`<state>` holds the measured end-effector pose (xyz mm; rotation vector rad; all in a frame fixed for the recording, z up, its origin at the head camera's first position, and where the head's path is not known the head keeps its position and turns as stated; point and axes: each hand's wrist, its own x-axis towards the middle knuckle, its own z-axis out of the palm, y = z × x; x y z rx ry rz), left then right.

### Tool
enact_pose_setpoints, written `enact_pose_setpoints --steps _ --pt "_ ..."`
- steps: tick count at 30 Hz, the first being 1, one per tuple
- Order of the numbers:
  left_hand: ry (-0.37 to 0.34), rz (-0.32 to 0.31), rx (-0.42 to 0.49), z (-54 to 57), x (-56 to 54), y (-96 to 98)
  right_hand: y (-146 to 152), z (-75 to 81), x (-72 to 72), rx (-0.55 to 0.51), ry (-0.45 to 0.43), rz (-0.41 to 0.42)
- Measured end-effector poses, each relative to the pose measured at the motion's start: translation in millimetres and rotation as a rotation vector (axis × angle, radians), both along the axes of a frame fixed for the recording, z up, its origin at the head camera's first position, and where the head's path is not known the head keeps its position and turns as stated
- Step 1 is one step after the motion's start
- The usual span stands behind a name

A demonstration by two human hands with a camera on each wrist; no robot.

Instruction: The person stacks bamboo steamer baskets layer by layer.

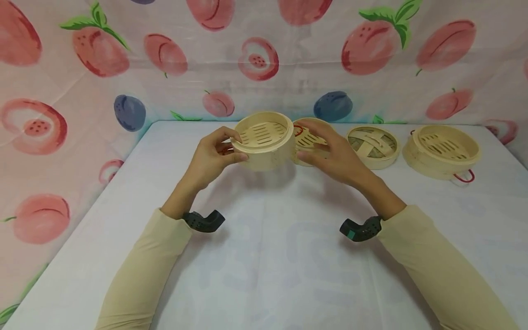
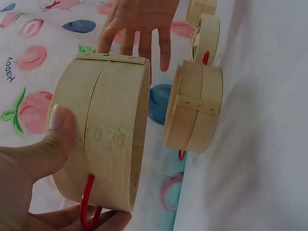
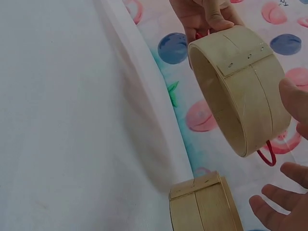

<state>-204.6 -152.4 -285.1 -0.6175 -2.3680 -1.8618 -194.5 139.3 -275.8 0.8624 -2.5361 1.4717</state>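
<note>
My left hand (image 1: 208, 153) grips the side of a round bamboo steamer basket (image 1: 268, 159), thumb on its outer wall and fingers beneath and behind. The basket is raised above the table, its slatted floor showing. A red handle loop (image 2: 85, 204) hangs by the left fingers in the left wrist view; another red loop (image 3: 268, 155) shows on the opposite side in the right wrist view. To the right of this basket is my right hand (image 1: 336, 153), fingers spread and apart from its wall. Behind that hand, partly hidden, a second steamer basket (image 1: 301, 158) stands on the table.
Further right on the white table (image 1: 264, 256) lies a round bamboo steamer lid (image 1: 365, 149) with a woven top. Beyond it stands a third steamer basket (image 1: 433, 170) with red loops. A fruit-print cloth (image 1: 297, 82) rises along the back edge.
</note>
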Motion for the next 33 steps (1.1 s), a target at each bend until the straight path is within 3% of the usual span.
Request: enact_pose_setpoints --steps 10,14,20,28,33 --pt "0.0 -0.113 0.008 3.6 6.8 12.9 -1 4.2 9.3 -0.06 0.084 0.093" --pt "-0.006 -0.133 0.016 5.2 10.4 17.4 5 -2.6 7.4 -0.063 0.078 0.098" --pt "0.005 -0.169 -0.011 8.6 16.9 26.2 24 -19.9 3.7 0.019 0.103 0.059" --pt "0.044 -0.183 -0.083 4.9 27.6 40.7 40 -19.8 29.7 0.015 0.099 0.025" --pt "0.048 -0.193 -0.11 -2.0 32.1 50.4 50 -29.6 44.2 -0.002 0.091 -0.008"
